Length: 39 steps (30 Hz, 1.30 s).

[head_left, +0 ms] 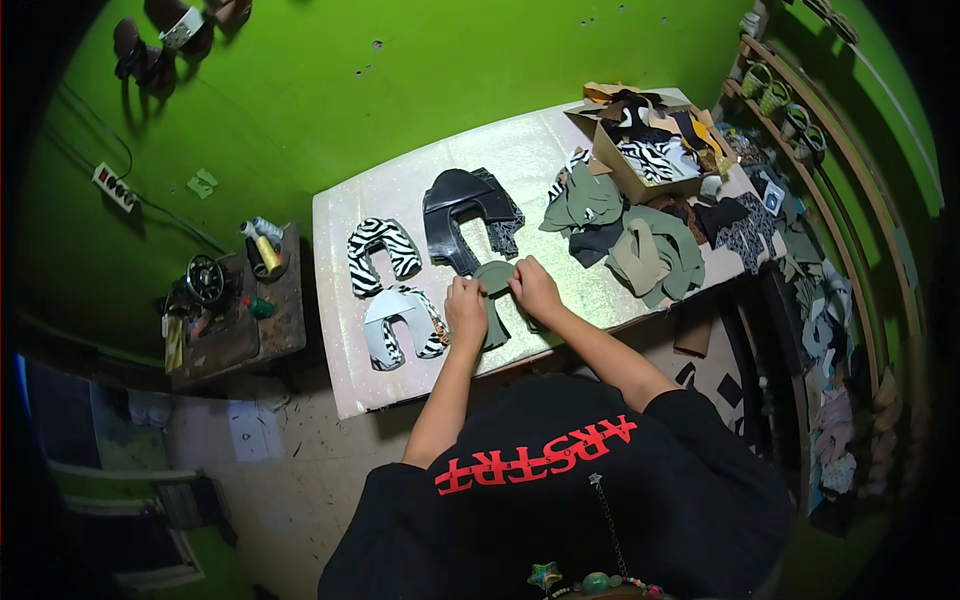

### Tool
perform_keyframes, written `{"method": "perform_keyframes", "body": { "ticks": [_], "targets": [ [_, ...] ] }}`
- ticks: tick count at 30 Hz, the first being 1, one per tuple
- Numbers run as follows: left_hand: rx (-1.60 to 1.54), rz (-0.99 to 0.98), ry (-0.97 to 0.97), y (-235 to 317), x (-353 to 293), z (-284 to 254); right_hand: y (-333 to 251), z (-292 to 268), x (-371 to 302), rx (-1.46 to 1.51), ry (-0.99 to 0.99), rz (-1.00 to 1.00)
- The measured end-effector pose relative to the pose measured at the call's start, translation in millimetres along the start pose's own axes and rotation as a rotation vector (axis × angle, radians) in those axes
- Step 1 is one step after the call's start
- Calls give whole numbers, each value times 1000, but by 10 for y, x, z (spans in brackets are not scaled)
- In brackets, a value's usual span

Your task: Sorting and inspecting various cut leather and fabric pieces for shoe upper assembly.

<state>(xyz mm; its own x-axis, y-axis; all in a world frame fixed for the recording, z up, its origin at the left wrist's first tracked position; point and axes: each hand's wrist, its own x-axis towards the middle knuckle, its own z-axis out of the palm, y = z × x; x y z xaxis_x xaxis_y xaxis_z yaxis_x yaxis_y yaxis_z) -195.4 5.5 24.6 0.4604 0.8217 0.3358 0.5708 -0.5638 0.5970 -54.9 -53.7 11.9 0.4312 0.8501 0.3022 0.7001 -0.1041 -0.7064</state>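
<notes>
Over the table's near edge I hold an olive-green U-shaped fabric piece (494, 274), its rounded end facing away from me. My left hand (466, 310) has its fingers closed on the piece's left side. On the right side, my right hand (537, 292) pinches it too. Just beyond lies a stack of black U-shaped pieces (447, 225). To the left are a zebra-striped U-shaped stack (399, 248) and, nearer me, a pale grey one with striped edges (383, 309). Fingertips partly hide the green piece.
On the right of the white table (350, 398) lie olive-green cut pieces (682, 262) and a cardboard box (640, 184) full of scraps. A small side table (272, 345) with a sewing machine handwheel (205, 279) and thread cones stands left. Wooden racks (830, 185) line the right wall.
</notes>
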Motion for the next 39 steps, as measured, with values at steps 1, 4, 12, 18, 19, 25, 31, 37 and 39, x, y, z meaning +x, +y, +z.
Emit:
{"method": "perform_keyframes", "body": {
  "ticks": [1, 4, 12, 18, 19, 25, 31, 37, 39],
  "targets": [
    [75, 150, 6, 54, -2, -8, 7, -4, -40, 22, 0, -11],
    [46, 220, -43, 261, -16, 26, 30, -43, -135, 4, 50, -90],
    [-241, 310, -196, 643, 122, 316, 293, -521, -218, -19, 146, -3],
    [-354, 357, -323, 941, 236, 741, 811, -1277, -186, -216, 498, 217],
    [-439, 305, -378, 1006, 258, 831, 911, -1395, -185, -270, 427, 354],
    [-648, 131, -628, 1384, 358, 1329, 1242, -1757, -171, -374, 208, 533],
    [-666, 49, -580, 1577, 392, 1834, 1471, -1848, -84, -314, 100, 488],
    [-752, -296, -584, 1748, 392, 1941, 1363, -1895, -2, -88, -32, 250],
    [-899, -445, -504, 1816, 396, 1854, 1279, -1846, 7, 49, -143, 104]
  ]
}}
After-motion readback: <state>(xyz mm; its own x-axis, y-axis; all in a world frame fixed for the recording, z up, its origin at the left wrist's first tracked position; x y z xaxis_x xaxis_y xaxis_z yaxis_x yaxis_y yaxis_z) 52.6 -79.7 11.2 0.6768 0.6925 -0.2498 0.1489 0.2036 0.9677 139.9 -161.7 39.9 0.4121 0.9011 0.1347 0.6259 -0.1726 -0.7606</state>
